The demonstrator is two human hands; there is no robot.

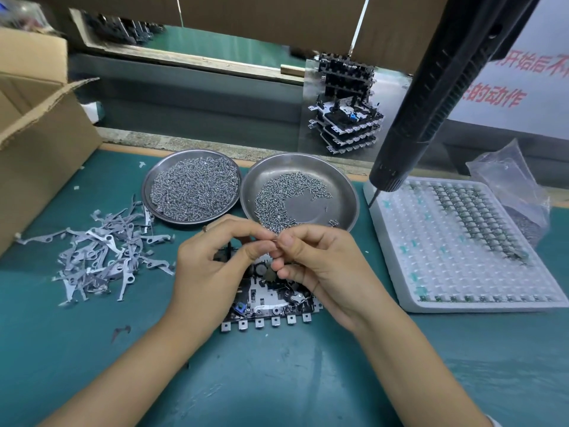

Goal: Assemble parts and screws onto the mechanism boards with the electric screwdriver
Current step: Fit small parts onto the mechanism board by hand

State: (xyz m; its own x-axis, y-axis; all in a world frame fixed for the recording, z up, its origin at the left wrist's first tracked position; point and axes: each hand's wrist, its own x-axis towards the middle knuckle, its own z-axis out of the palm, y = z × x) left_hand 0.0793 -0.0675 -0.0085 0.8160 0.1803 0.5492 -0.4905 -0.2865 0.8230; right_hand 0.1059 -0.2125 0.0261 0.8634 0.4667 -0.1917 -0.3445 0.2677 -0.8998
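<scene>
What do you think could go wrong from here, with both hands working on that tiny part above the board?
1. The small part pinched between the left hand and right hand could slip and drop into the mechanism board below.
2. A forearm could nudge the nearer screw dish and spill screws.
3. The hanging electric screwdriver might swing against the white parts tray.

Factory assembly-line workstation: green bench mat (277,380), two steel dishes of bulk screws (194,188) (289,195), loose pile of stamped metal levers (101,257), stack of finished mechanism boards (346,118), hanging electric screwdriver (437,97), white compartment tray (462,241), open cardboard cartons (40,143).
</scene>
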